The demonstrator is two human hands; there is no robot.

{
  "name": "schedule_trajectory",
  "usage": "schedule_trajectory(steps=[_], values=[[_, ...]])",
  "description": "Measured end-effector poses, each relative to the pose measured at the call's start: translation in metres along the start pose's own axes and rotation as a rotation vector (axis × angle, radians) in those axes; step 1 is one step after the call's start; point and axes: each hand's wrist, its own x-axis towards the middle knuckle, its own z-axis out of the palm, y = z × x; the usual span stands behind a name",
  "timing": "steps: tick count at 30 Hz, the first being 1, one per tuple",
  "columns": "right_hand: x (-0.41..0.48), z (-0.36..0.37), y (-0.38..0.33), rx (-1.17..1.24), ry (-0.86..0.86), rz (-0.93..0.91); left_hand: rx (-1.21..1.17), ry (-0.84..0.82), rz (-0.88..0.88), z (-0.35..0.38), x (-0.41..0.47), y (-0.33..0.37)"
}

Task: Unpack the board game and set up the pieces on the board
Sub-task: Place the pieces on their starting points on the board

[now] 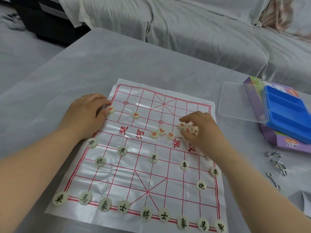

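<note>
A plastic Chinese chess board sheet (pixel 141 167) with red lines lies on the grey table. Black-lettered round pieces stand in place on the near half, such as the general (pixel 146 214). My left hand (pixel 84 113) rests at the board's left edge, fingertips pinching a red-lettered piece (pixel 111 109). Another red piece (pixel 135 115) sits to its right. My right hand (pixel 202 130) is curled over a small heap of red pieces (pixel 188 127) near the river line. A few loose red pieces (pixel 161 133) lie just left of that heap.
At the right stand a clear plastic lid (pixel 239 105), a blue piece tray (pixel 289 113) and a purple game box (pixel 272 140) under them. Metal wire puzzles (pixel 276 165) lie near the right edge. A grey-covered sofa (pixel 185 27) runs behind the table.
</note>
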Motion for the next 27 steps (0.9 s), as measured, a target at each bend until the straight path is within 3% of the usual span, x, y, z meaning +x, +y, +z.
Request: schedule_trajectory(steps=[8,27], values=[[-0.005,0.001,0.025,0.055,-0.034,0.226,0.011,-0.013,-0.013,-0.001,0.000,0.002],[-0.015,0.003,0.024,-0.001,-0.045,0.091,0.021,-0.029,-0.026,-0.002,-0.001,0.007]])
